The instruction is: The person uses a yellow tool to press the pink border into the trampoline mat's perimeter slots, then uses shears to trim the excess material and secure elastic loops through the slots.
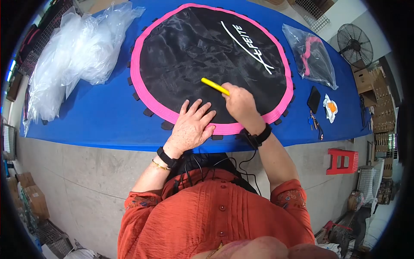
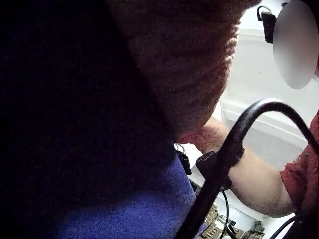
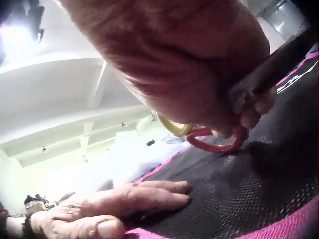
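Observation:
A round black trampoline mat (image 1: 189,56) with a pink border and black tabs lies flat, white lettering at its far right. My left hand (image 1: 192,125) rests on its near edge, fingers spread across the border onto the black mesh. Just right of it, my right hand (image 1: 241,103) grips scissors (image 1: 214,86) over the mesh. From above only a yellow handle edge sticks out leftward. In the right wrist view, a yellow loop and a red loop (image 3: 214,144) emerge below my fingers, and a dark blade (image 3: 284,64) extends the other way. The left wrist view is mostly dark.
Clear plastic bags (image 1: 82,47) are heaped at the left of the blue table (image 1: 99,134). At the right lie a bagged pink-and-black item (image 1: 308,56), a phone (image 1: 314,99), keys (image 1: 315,124) and an orange thing in white wrapping (image 1: 330,108). A red stool (image 1: 342,161) and fan (image 1: 355,44) stand beyond.

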Available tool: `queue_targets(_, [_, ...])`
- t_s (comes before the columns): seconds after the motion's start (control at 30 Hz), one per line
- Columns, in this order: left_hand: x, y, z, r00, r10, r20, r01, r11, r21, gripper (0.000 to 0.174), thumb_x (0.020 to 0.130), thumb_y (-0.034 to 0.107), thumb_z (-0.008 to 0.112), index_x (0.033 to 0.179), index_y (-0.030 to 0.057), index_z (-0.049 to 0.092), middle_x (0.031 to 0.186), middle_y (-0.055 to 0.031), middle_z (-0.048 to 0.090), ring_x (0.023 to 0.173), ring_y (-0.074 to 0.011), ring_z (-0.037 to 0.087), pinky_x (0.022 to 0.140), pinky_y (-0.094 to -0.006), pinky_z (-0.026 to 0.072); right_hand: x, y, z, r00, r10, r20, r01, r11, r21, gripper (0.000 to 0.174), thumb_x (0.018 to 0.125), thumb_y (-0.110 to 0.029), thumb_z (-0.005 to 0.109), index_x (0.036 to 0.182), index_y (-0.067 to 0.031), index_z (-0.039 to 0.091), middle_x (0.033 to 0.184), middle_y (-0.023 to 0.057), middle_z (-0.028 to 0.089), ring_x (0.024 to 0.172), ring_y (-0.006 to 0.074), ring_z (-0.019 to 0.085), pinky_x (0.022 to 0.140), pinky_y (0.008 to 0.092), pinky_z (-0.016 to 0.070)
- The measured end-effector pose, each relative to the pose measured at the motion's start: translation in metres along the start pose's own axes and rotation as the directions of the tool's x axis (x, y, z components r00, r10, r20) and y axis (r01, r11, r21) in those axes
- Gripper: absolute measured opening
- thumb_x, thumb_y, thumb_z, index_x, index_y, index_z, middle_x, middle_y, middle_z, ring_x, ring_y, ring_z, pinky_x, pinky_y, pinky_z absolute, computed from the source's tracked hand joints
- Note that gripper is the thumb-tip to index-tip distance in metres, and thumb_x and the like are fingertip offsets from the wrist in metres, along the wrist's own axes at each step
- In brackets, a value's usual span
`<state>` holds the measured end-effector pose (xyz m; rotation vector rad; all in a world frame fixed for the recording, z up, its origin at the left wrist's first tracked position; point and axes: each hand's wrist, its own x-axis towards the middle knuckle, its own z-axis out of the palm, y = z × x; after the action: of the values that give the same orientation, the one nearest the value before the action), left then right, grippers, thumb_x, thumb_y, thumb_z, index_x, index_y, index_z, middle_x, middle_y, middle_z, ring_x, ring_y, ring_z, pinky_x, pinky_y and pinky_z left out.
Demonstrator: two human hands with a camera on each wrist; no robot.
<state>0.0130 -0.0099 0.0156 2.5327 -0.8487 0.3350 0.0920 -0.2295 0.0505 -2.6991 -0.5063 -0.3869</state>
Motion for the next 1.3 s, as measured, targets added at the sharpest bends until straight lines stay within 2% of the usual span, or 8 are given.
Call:
queue_targets(0.13, [0.0,0.0,0.002,0.999,-0.027,0.02,0.026,0.999,0.02,0.05,0.105,0.044,0.066,0.146,0.0166,0.068,0.16,-0.0141,0.059,0.155,-0.0418,0.046,0.131,-0.0686,0.0238,0.001,-0.01,0.002,0.998,-0.057,-0.015,0.058,0.993,0.104,0.017,0.097,-0.008,0.07,0.113,-0.0062,0.072,0.095,0.0204,0.077,0.088,0.0426,0.075,0.08,0.0536,0.0592])
queue_targets(0.53, [-0.002,-0.002,0.006,0.999,-0.035,0.015,0.035,0.999,-0.01,0.05,0.105,0.043,0.065,0.146,0.0159,0.069,0.16,-0.0139,0.059,0.156,-0.0421,0.045,0.131,-0.069,0.023,0.014,-0.017,0.008,0.999,-0.036,0.016,0.034,0.991,0.126,0.012,0.098,-0.009,0.069,0.11,-0.0064,0.072,0.096,0.0206,0.078,0.09,0.0442,0.074,0.081,0.0561,0.058])
queue_targets(0.6, [-0.002,-0.002,0.005,0.999,-0.034,0.015,0.034,0.999,-0.013,0.05,0.105,0.043,0.065,0.146,0.0158,0.069,0.16,-0.0138,0.059,0.156,-0.042,0.044,0.131,-0.069,0.0229,0.017,-0.017,0.009,0.999,-0.01,0.043,0.005,0.994,0.108,0.018,0.102,-0.013,0.068,0.118,-0.0065,0.072,0.102,0.0213,0.078,0.098,0.0454,0.073,0.085,0.056,0.0573])
queue_targets(0.73, [-0.002,-0.001,0.004,0.999,-0.038,0.013,0.038,0.999,-0.017,0.049,0.105,0.044,0.065,0.145,0.0154,0.07,0.161,-0.0143,0.059,0.157,-0.0419,0.044,0.131,-0.069,0.0232,0.026,-0.018,0.015,0.997,0.02,0.073,-0.025,0.997,0.074,0.019,0.102,-0.013,0.068,0.12,-0.007,0.072,0.103,0.0213,0.078,0.099,0.0453,0.073,0.085,0.0558,0.0576])
queue_targets(0.8, [-0.002,-0.001,0.004,0.999,-0.042,0.014,0.042,0.999,-0.013,0.049,0.105,0.044,0.065,0.145,0.0156,0.07,0.161,-0.0152,0.058,0.157,-0.0424,0.044,0.131,-0.0687,0.0233,0.025,-0.02,0.018,1.0,0.0,0.022,-0.002,0.997,0.073,0.012,0.098,-0.009,0.069,0.11,-0.0062,0.071,0.097,0.0201,0.078,0.09,0.0437,0.074,0.082,0.0549,0.0583])
queue_targets(0.93, [-0.002,-0.001,0.003,0.999,-0.048,0.0,0.048,0.999,-0.015,0.049,0.105,0.044,0.066,0.144,0.0163,0.071,0.161,-0.0189,0.057,0.156,-0.0442,0.044,0.131,-0.0679,0.0242,0.022,-0.02,0.017,1.0,-0.018,0.012,0.017,0.996,0.085,0.011,0.098,-0.01,0.07,0.108,-0.006,0.07,0.097,0.0199,0.078,0.092,0.0433,0.075,0.083,0.0548,0.0586])
queue_targets(1.0, [-0.002,-0.001,0.004,0.999,-0.046,-0.005,0.046,0.999,-0.012,0.049,0.105,0.044,0.066,0.144,0.0164,0.071,0.161,-0.02,0.057,0.156,-0.0448,0.044,0.131,-0.0677,0.0243,0.026,-0.02,0.014,0.996,0.03,0.083,-0.035,0.998,0.054,0.019,0.103,-0.014,0.067,0.12,-0.0077,0.072,0.104,0.0211,0.078,0.101,0.0453,0.074,0.087,0.0559,0.0581])
queue_targets(1.3, [-0.002,-0.002,0.005,0.999,-0.038,-0.011,0.038,0.999,-0.013,0.049,0.104,0.045,0.066,0.143,0.0162,0.071,0.162,-0.0222,0.055,0.155,-0.046,0.045,0.131,-0.0682,0.0252,0.024,-0.027,0.016,0.995,0.048,0.09,-0.054,0.997,0.063,0.016,0.103,-0.013,0.067,0.117,-0.0078,0.071,0.103,0.0201,0.078,0.1,0.0445,0.075,0.086,0.056,0.0581])
